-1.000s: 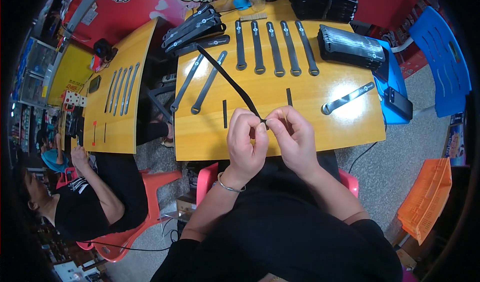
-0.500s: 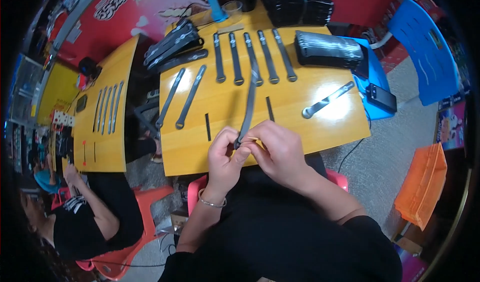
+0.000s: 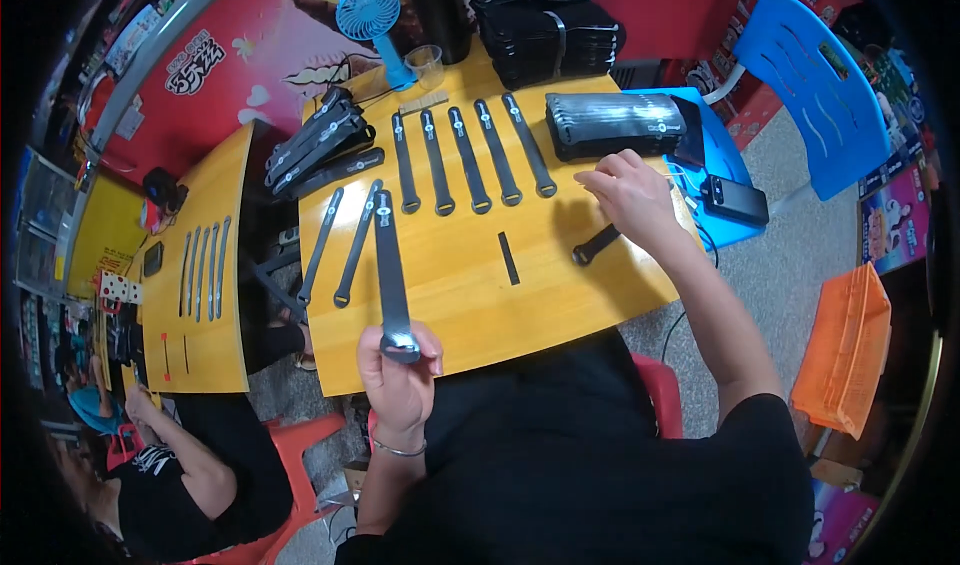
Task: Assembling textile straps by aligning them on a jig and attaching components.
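My left hand (image 3: 400, 380) is near the table's front edge, its fingers closed on the rounded loop end of a black strap (image 3: 389, 265). The strap points up and away, its pale printed end over the two straps lying at the left. My right hand (image 3: 635, 200) hovers at the right side of the table, fingers partly extended and apparently holding nothing. Beneath it lies another black strap (image 3: 595, 247), mostly hidden by the hand. Several matching straps (image 3: 465, 165) form a row across the middle. A short thin black strip (image 3: 509, 258) lies in front of them.
A pile of straps (image 3: 320, 145) sits back left, with a blue fan (image 3: 370, 15) and clear cup (image 3: 425, 65) behind. Dark stacks (image 3: 555, 45) and a shiny bundle (image 3: 610, 125) stand back right. A blue chair (image 3: 820, 95) is at right; a co-worker (image 3: 190, 465) sits left.
My hands have parted. The left hand moved left and turned the strap upright with it; the right hand let go and reached right, over the lone strap. The view has shifted slightly.
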`<state>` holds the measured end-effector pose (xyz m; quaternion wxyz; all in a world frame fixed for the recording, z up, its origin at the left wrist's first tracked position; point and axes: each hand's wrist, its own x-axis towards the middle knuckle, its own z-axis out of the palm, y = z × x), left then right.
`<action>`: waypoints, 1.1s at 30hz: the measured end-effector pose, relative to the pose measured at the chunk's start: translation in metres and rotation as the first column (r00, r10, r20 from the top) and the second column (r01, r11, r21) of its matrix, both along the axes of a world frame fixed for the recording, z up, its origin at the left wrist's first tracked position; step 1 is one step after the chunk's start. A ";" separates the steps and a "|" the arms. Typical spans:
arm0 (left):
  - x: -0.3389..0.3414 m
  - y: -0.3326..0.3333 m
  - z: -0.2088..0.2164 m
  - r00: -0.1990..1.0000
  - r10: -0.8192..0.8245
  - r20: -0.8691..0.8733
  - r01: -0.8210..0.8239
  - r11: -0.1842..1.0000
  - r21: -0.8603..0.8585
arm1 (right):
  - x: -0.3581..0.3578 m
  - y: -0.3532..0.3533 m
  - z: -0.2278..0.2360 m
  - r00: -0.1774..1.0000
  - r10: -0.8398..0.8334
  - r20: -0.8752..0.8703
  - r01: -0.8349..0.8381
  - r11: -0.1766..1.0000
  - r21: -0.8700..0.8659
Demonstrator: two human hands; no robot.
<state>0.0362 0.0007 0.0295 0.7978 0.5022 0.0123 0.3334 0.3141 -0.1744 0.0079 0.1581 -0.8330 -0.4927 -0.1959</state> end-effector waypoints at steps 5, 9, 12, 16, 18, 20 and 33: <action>-0.001 -0.003 0.011 0.983 0.174 -0.054 -0.164 0.974 0.155 | 0.026 0.004 -0.037 0.999 -0.032 -0.026 0.031 0.999 -0.032; 0.004 0.000 0.017 0.973 0.228 -0.038 -0.210 0.939 0.271 | 0.032 0.010 -0.050 0.998 -0.039 -0.056 0.043 0.997 0.060; 0.008 -0.003 0.018 0.975 0.223 -0.022 -0.208 0.935 0.286 | 0.033 0.009 -0.051 0.999 -0.025 -0.042 0.031 0.990 0.141; 0.013 -0.007 0.008 0.978 0.204 -0.046 -0.185 0.944 0.272 | -0.004 0.018 -0.014 0.976 0.146 -0.159 -0.066 0.903 0.425; 0.016 -0.017 0.006 0.973 0.226 -0.054 -0.200 0.932 0.302 | -0.051 0.027 0.018 0.899 0.399 -0.180 -0.244 0.799 0.549; 0.021 -0.028 0.008 0.978 0.189 -0.084 -0.154 0.937 0.313 | -0.096 0.033 0.050 0.799 0.590 -0.118 -0.458 0.723 0.518; 0.000 -0.029 0.027 0.985 0.150 -0.089 -0.065 0.791 0.608 | -0.158 0.044 0.054 0.574 0.778 -0.255 -0.534 0.592 0.604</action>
